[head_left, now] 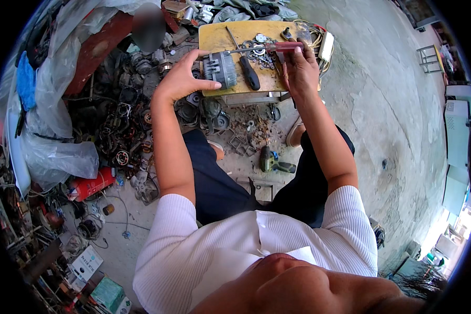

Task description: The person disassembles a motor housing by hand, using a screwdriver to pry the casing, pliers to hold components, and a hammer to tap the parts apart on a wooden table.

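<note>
A grey finned metal housing (220, 71) sits at the left edge of a small yellow-topped table (214, 34). My left hand (179, 78) is curved around its left side, thumb along the near edge and fingers at the far edge. In my right hand (302, 73) is a red-handled screwdriver (278, 47), lying nearly level, its shaft pointing left and its tip at the housing's upper right corner. Another red handle (285, 77) shows under that hand; its kind is unclear. A black-handled screwdriver (250, 73) lies between my hands, beside loose washers and nuts (261, 56).
A coiled cable (319, 63) hangs at the table's right end. Below, a green cordless drill (275, 161) lies on the floor between my legs. Heaped motor parts (125, 120) and plastic sheeting (63, 152) crowd the left. Concrete floor (387, 99) stretches to the right.
</note>
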The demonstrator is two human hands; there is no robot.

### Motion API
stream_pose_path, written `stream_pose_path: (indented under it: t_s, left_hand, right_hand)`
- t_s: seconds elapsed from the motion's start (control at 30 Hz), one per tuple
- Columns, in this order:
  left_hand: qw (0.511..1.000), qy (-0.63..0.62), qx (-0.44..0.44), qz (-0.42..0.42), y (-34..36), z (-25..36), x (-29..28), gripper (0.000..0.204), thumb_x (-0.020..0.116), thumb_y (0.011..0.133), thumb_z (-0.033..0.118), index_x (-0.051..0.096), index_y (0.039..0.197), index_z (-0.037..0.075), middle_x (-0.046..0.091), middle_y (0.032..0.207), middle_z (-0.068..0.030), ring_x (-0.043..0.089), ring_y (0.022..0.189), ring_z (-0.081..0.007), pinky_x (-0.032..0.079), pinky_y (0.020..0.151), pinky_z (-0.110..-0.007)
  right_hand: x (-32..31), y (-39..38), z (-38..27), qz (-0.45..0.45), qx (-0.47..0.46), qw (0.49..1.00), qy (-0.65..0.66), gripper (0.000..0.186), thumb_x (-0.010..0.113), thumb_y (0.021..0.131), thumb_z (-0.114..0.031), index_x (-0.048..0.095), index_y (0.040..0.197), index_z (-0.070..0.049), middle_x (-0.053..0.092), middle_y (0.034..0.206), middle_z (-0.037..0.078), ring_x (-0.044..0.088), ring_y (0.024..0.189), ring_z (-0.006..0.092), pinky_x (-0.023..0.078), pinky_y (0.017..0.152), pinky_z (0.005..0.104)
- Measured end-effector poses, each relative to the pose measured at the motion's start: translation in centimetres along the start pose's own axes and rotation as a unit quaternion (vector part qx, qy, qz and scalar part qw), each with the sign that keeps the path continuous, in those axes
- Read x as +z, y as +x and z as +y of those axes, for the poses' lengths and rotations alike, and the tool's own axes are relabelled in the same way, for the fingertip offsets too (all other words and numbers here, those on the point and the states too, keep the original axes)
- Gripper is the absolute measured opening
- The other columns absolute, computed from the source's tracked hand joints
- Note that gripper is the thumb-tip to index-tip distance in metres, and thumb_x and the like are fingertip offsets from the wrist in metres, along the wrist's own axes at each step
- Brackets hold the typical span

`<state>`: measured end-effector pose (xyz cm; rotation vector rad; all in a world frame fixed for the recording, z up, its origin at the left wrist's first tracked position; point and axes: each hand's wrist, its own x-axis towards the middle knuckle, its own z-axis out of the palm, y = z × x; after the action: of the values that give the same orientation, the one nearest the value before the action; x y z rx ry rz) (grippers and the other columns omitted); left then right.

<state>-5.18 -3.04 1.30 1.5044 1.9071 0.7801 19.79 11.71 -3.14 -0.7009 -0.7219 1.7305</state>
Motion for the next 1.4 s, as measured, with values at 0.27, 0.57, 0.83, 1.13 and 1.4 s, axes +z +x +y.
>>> stream_pose_path:
  t_s: [0.27,0.57,0.83,1.13,1.4]
  left_hand:
    - [1.000,0.009,-0.021,-0.003,-0.2,0.8,-0.3,0.089,0.091,0.057,0.036,0.048,0.131,0.013,0.058,0.128,-0.0135,0.055,0.122,-0.0282,0.042,0.101,-0.037]
    - [1.000,-0.003,-0.015,0.001,0.0,0.3,-0.1,0.090,0.092,0.055,0.039,0.049,0.128,0.010,0.060,0.125,-0.0147,0.057,0.119,-0.0320,0.044,0.099,-0.040]
    - [1.000,0.004,-0.015,0.009,0.1,0.3,0.1,0.093,0.092,0.053,0.039,0.048,0.130,0.010,0.060,0.127,-0.0147,0.056,0.119,-0.0315,0.044,0.100,-0.040]
    - [1.000,0.009,-0.024,-0.003,0.4,0.2,-0.1,0.094,0.093,0.052,0.038,0.047,0.130,0.010,0.059,0.127,-0.0145,0.056,0.119,-0.0313,0.044,0.099,-0.040]
    - [1.000,0.014,-0.027,-0.007,0.3,0.8,-0.3,0.093,0.093,0.052,0.038,0.048,0.129,0.010,0.060,0.126,-0.0159,0.057,0.118,-0.0313,0.044,0.098,-0.039]
  right_hand:
    - [0.1,-0.2,-0.2,0.059,0.048,0.997,-0.009,0.031,0.053,0.101,-0.017,0.047,0.129,-0.005,0.057,0.120,0.011,0.062,0.104,0.0221,0.055,0.092,0.0365]
    - [-0.4,0.2,0.0,0.021,0.042,0.999,0.028,0.032,0.048,0.102,-0.014,0.044,0.131,0.000,0.056,0.123,0.015,0.059,0.114,0.0263,0.051,0.101,0.0407]
    - [-0.2,-0.2,-0.3,0.031,0.045,0.998,0.003,0.036,0.052,0.101,-0.016,0.046,0.135,-0.007,0.057,0.120,0.008,0.058,0.113,0.0205,0.050,0.097,0.0365]
    - [0.9,-0.9,-1.4,0.053,0.080,0.995,0.004,0.039,0.051,0.102,-0.016,0.043,0.138,-0.006,0.057,0.121,0.008,0.058,0.112,0.0214,0.050,0.098,0.0352]
    - [-0.5,0.2,-0.5,-0.012,0.069,0.998,-0.006,0.043,0.052,0.102,-0.020,0.041,0.143,-0.019,0.058,0.119,0.002,0.058,0.110,0.0170,0.049,0.089,0.0303]
